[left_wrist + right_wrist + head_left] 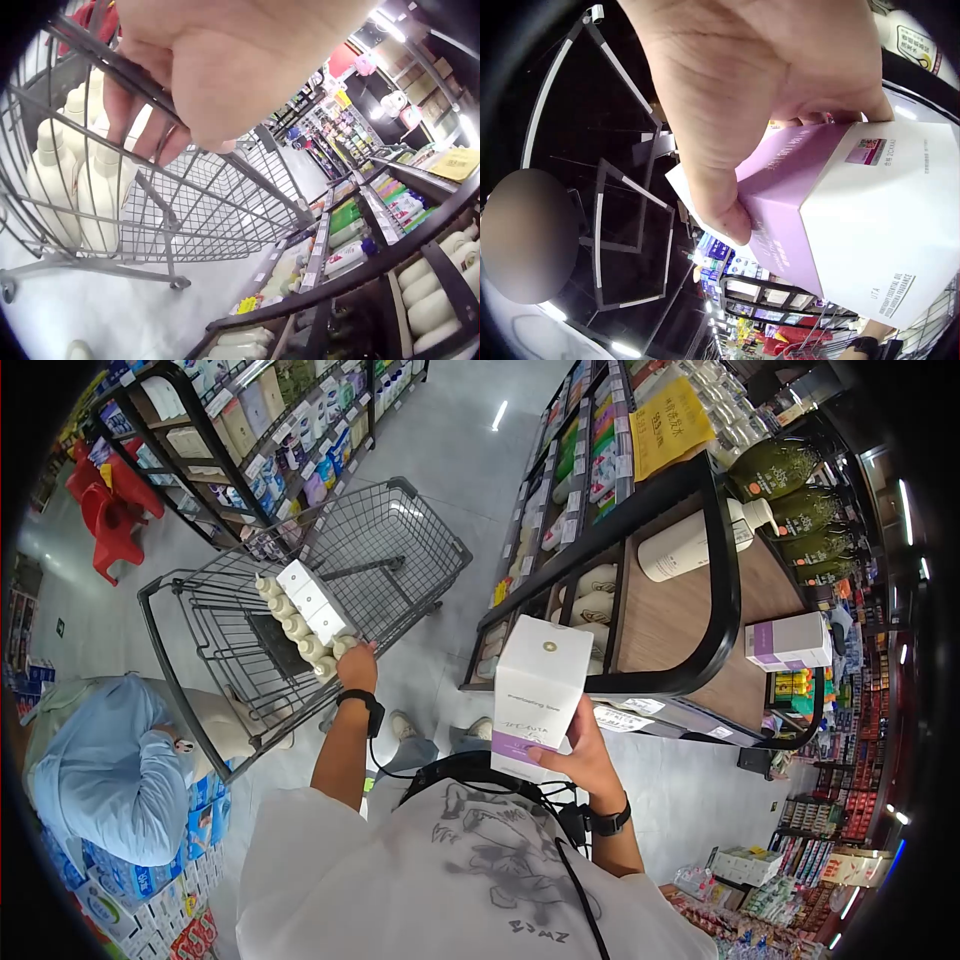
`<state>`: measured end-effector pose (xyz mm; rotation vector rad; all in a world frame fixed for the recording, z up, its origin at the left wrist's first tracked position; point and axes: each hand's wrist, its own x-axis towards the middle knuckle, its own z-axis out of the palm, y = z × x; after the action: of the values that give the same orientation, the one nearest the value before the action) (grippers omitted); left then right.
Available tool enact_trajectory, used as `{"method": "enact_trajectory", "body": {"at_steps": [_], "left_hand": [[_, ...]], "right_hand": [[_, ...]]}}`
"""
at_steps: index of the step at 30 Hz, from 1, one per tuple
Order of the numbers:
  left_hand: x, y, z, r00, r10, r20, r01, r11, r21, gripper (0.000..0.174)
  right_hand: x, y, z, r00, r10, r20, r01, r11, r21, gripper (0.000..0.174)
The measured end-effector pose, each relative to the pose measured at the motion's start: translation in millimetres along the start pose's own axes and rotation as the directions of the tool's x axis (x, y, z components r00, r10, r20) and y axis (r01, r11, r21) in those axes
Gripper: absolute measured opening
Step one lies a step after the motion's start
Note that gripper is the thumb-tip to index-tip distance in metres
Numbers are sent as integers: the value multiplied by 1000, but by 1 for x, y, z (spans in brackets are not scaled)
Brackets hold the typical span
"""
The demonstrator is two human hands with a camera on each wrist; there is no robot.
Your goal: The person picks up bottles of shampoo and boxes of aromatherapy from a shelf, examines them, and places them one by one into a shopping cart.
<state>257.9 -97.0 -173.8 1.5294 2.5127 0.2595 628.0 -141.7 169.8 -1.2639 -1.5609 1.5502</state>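
White card with a purple band is what your right hand (588, 750) has hold of: the fingers (712, 187) are curled round the lower, purple end of the box (540, 685). In the right wrist view the thumb is pressed flat along one face and the other fingers are wrapped behind, out of sight. You hold the box in front of your chest with its long axis roughly upright, tipped a little, the white top end pointing away from you and the held end nearest your body. Your left hand (357, 666) is stretched out ahead and to the left, and its fingers (142, 131) are hooked over the top wire of the cart (435, 515), closed round that rim rather than spread. Just inside the wire, almost against your knuckles, stands a row of cream bottles (300, 622) in a white sleeve. So the box sits to the right of the cart and apart from it, with only the right hand on it. The left hand is the nearer one to the basket, and the open mouth of the basket lies up and to the left of the box top. On the other side, the black-framed shelf (722, 560) is just beside the box. On its wooden board lie a pump bottle (690, 540) on its side and a second box (788, 642) of the same white and purple. A person in blue (110, 770) crouches on the floor left of the cart.
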Motion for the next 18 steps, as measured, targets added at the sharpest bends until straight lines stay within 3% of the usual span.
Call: {"method": "enact_trajectory", "body": {"at_steps": [5,8,12,18], "left_hand": [[-22,16,-8,994,108,10,-108,994,1,46],[-35,26,-6,995,92,44,-92,996,1,46],[-56,39,1,987,153,-47,-153,988,-4,42],[-91,69,5,998,63,-7,-63,998,1,43]], "right_hand": [[6,-4,6,998,27,65,-26,1000,-5,91],[7,-4,5,995,25,99,-26,1000,3,92],[1,-2,-6,990,26,139,-25,1000,-5,92],[-17,12,-39,961,34,276,-29,999,-23,93]]}}
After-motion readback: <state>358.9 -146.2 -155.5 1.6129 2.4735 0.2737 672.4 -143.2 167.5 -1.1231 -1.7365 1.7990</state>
